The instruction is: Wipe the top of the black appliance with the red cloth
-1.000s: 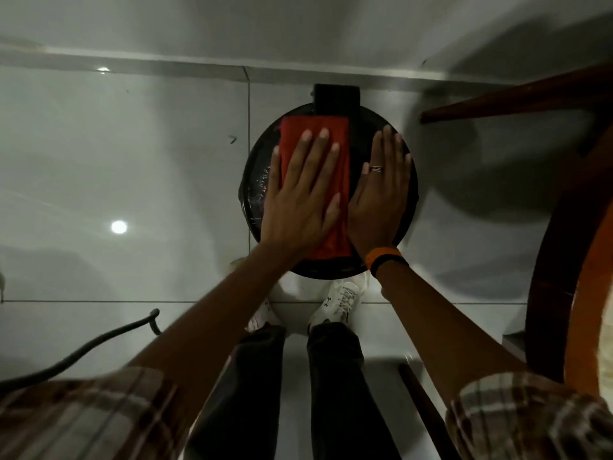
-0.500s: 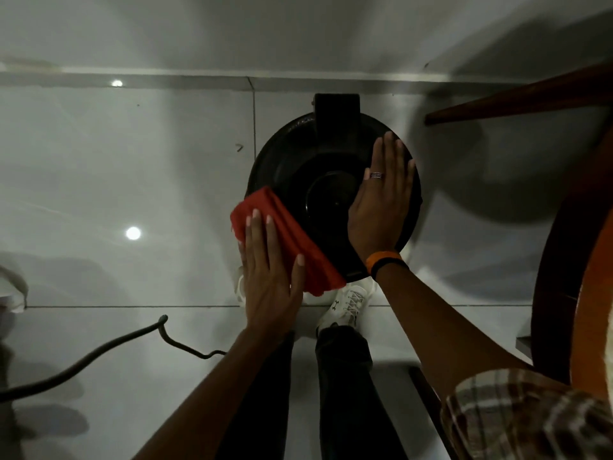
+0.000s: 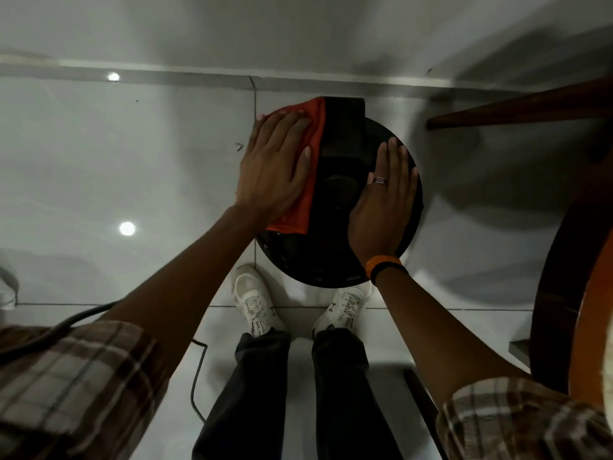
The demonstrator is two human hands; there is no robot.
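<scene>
A round black appliance stands on the white tiled floor in front of my feet, with a boxy black block at its far edge. The red cloth lies over the left side of its top. My left hand presses flat on the cloth, fingers pointing to the far left rim. On the right side of the top rests my right hand, flat, with a ring and an orange wristband, holding nothing.
A dark cable runs over the floor at the lower left. Dark wooden furniture curves along the right edge, with a wooden bar at the upper right. My white shoes stand just in front of the appliance. A wall base runs behind.
My left hand has carried the red cloth from the near left rim up over the left side to the far left edge. The right hand has stayed on the right side.
</scene>
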